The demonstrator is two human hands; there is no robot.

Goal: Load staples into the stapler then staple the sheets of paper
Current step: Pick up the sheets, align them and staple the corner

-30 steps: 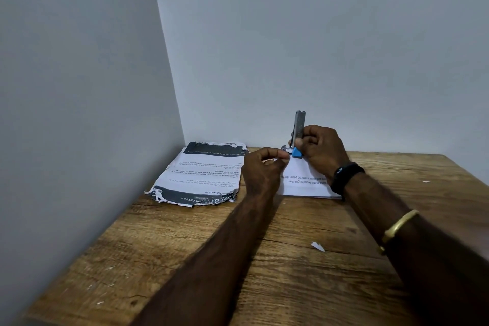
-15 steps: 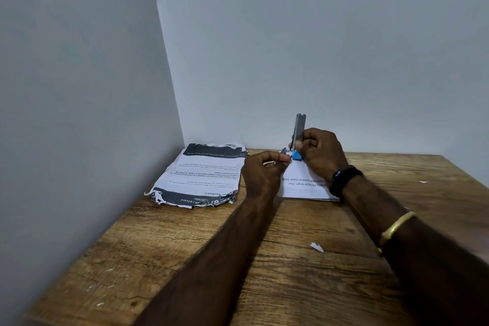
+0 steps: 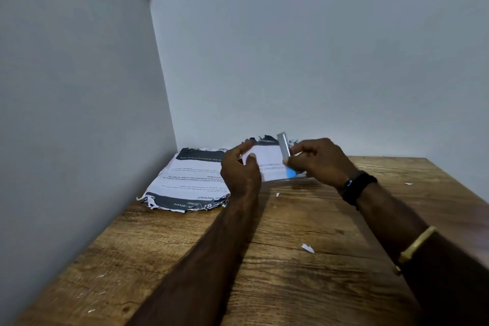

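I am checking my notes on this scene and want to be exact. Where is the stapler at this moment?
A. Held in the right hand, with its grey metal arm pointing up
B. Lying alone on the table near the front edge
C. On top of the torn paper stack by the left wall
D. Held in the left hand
A: the right hand grips the stapler, whose grey arm sticks up above the fingers; the left hand is apart from it.

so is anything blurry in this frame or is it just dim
Head view: the right hand and the stapler it holds are motion-smeared, the left hand slightly too; the table grain is sharp. Light is dim and even, no glare.
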